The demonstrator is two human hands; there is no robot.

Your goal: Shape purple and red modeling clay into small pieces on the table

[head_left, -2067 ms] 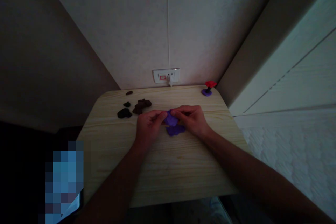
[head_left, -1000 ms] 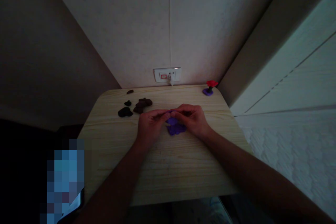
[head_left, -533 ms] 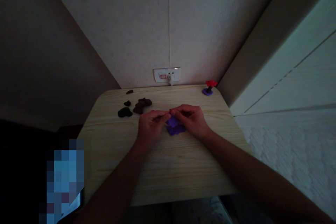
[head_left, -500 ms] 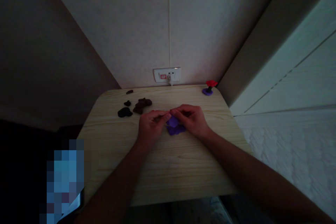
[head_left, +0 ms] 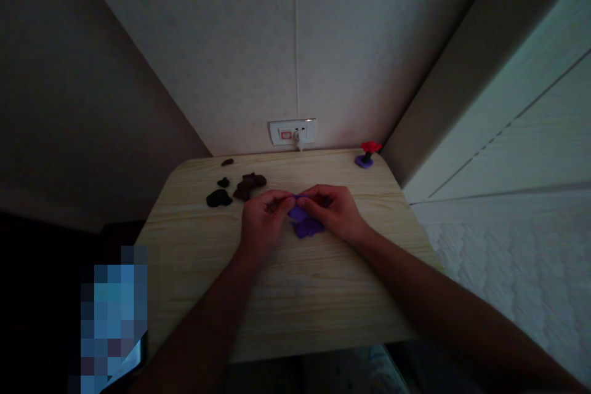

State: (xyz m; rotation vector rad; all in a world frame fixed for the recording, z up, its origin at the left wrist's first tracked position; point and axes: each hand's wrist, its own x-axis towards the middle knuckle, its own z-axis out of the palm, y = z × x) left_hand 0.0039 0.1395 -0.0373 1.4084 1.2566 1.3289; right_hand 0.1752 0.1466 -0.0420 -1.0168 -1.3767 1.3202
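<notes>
Centre of the frame: my left hand (head_left: 264,217) and my right hand (head_left: 336,212) are nearly together, thumbs and forefingers closed on 1 purple piece (head_left: 298,214). Both grips narrow, a pinch from either side along its top edge; the remaining fingers are curled, what is behind them hidden.

Just below the held piece, nearer me, a purple lump (head_left: 308,229) lies on the tabletop (head_left: 286,301). The 2 overlap from my viewpoint; cannot tell whether they touch.

Handling, my judgement: looks like modelling clay, so light, soft, slow to spring back. Likely a little tacky rather than slippery. Thin parts would probably stretch or tear under a hard pull, and fingertips would dent it. Best hold: flat pads of thumb and forefinger at the edges, light pressure, leaving the middle alone.

Left of centre: brown pile (head_left: 250,184), with a large black piece (head_left: 218,198) and a small black piece (head_left: 223,183) beside it. A small brown piece (head_left: 227,162) sits apart, near the back edge. Back right corner: red-topped figure (head_left: 369,149), upright on a purple base. Wall behind: power socket (head_left: 277,133), 1 plug in it. Light dim; fine surface detail lost.
</notes>
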